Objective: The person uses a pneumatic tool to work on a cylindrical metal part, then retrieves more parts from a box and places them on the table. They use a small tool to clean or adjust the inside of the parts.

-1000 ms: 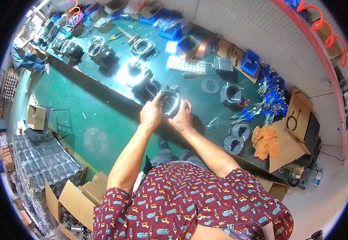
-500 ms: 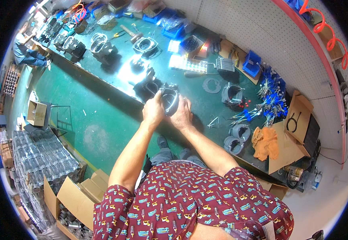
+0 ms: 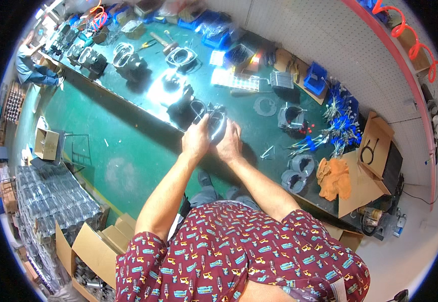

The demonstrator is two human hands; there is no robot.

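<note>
Near the front edge of the green bench, both hands are closed around a grey metal housing (image 3: 218,126) with a round opening. My left hand (image 3: 195,139) grips its left side and my right hand (image 3: 230,143) its right side, with fingers partly hidden behind it. Just left of the held piece stands another grey housing (image 3: 197,109) with a ring-shaped rim. Beyond that, a brightly lit metal housing (image 3: 172,86) is washed out by glare. A flat grey ring gasket (image 3: 265,106) lies to the right, beside a round housing (image 3: 291,117).
Cables with blue parts (image 3: 340,126), an orange cloth (image 3: 334,178) and two grey rings (image 3: 299,171) lie at right. A cardboard box (image 3: 377,151) stands beyond them. A mallet (image 3: 164,43) and more housings (image 3: 128,55) are farther back. A person (image 3: 32,65) sits far left.
Both hands still hold the grey housing. The left hand and housing have shifted slightly right and the housing has turned a little, showing more of the ring-rimmed housing beside it.
</note>
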